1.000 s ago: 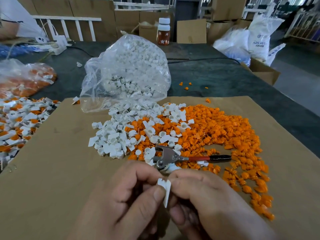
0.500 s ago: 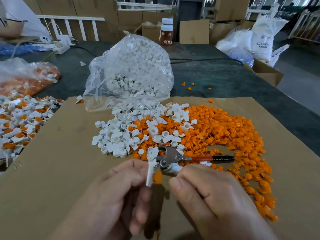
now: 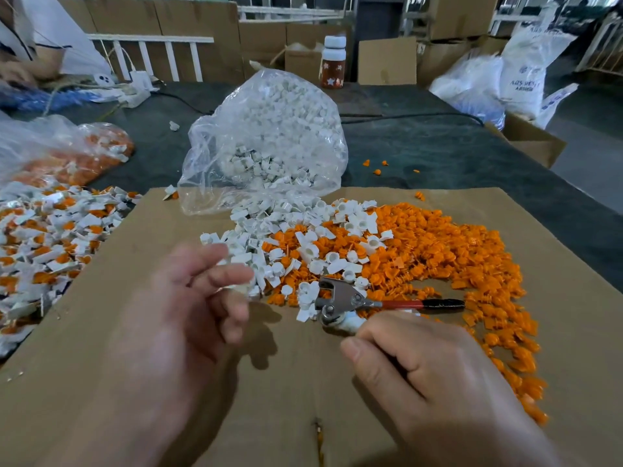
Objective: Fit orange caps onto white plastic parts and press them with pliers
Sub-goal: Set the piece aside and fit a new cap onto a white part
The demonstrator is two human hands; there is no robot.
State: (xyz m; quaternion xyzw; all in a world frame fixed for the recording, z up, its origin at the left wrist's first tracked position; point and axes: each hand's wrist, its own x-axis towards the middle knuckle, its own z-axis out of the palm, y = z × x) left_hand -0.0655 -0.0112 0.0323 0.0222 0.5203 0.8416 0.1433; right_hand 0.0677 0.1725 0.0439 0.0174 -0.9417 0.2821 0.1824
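On the cardboard sheet (image 3: pixel 135 348) a heap of orange caps (image 3: pixel 448 251) lies beside loose white plastic parts (image 3: pixel 303 237). The pliers (image 3: pixel 350 298), with a metal head and a red handle, lie at the heap's near edge. My left hand (image 3: pixel 188 315) hovers at the white parts' left edge, blurred, its fingers spread and straight. Nothing shows clearly between them. My right hand (image 3: pixel 424 375) lies knuckles up just below the pliers. Its fingertips are hidden under the hand, and its thumb points at the pliers' head.
A clear bag of white parts (image 3: pixel 269 139) stands behind the piles. Finished white-and-orange pieces (image 3: pixel 43 237) are heaped at the left, beside a bag holding orange pieces (image 3: pixel 84 156). A bottle (image 3: pixel 333 62), boxes and another person's arm (image 3: pixel 27 65) are at the far side.
Both hands pinched a white part together; then the left held it capped. Now they are apart. The left has swung toward the white pile, the right toward the pliers. The pliers have not moved.
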